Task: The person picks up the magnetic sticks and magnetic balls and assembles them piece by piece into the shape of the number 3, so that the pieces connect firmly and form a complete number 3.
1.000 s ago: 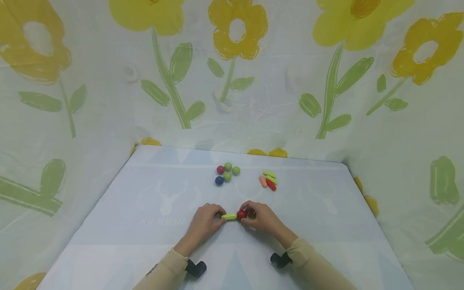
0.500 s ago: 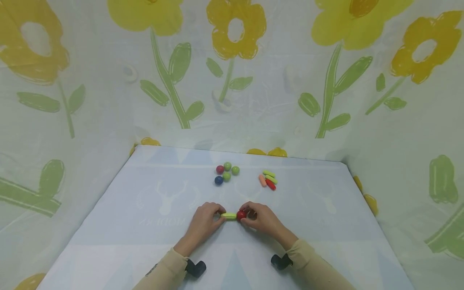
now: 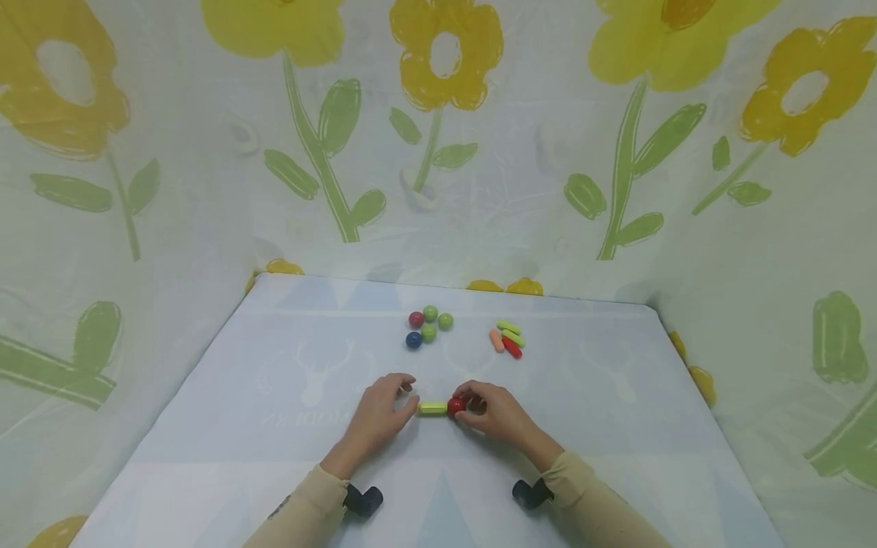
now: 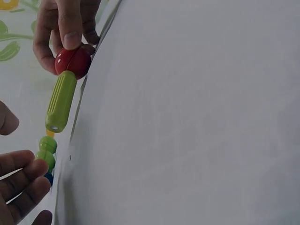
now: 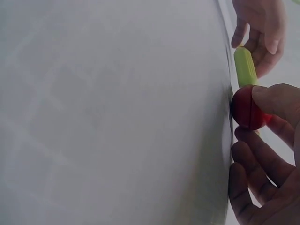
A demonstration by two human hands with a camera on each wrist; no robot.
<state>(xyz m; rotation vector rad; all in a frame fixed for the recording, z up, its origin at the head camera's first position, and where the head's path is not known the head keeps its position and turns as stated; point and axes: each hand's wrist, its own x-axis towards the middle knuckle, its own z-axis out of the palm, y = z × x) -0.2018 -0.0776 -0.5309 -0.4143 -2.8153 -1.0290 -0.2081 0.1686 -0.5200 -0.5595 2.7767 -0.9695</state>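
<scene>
Pale desk (image 3: 617, 411) fills the lower part of my head view, and I take the red ball (image 3: 455, 407) as landmark. From its right, the right hand (image 3: 503, 415) pinches it between thumb and fingers. Left of it lies the yellow-green stick (image 3: 432, 409), long axis running sideways, inner end against the ball; how firmly they join I cannot tell. Just past the stick's free end, the left hand (image 3: 379, 407) has its fingers apart, gripping nothing. Beyond the ball I see loose balls (image 3: 428, 332), slightly left, and short sticks (image 3: 512, 337), rightward; flowered cloth (image 3: 507, 190) hangs farthest.
</scene>
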